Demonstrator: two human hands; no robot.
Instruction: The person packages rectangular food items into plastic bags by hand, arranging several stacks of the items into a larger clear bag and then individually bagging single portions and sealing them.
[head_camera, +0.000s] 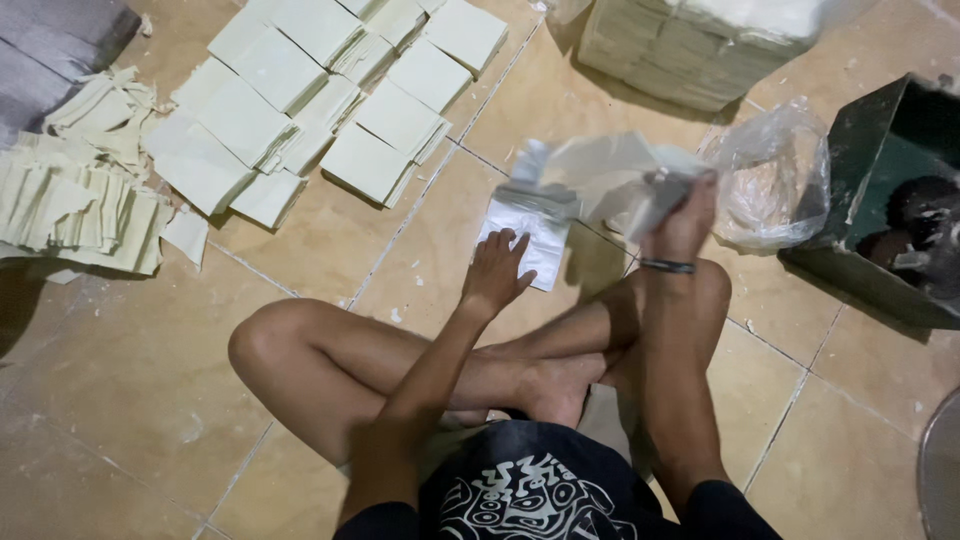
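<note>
Crossed bare legs (400, 370) nearest; left hand (497, 272) flat, fingers loose, pinning white paper sheet (530, 232) on tile; right hand (683, 212) pinching blurred pale sheets (610, 172) — best keep edges aligned

Pale cream-yellow is seen on the folded paper stacks (330, 100), laid out far beyond the white sheet (527, 235), which is pressed by the left hand (497, 272). A blurred whitish-grey sheet (620, 180) is held by the right hand (683, 222), just right of the white sheet. A dark band (667, 266) is worn at that wrist. The floor tiles (130, 400) are coloured tan with pale grout lines. Far right of the white sheet, a dark green box (880, 180) and a clear plastic bag (770, 185) are seen. Black shorts (520, 495), near the viewer, are printed with a white swirling pattern.
</note>
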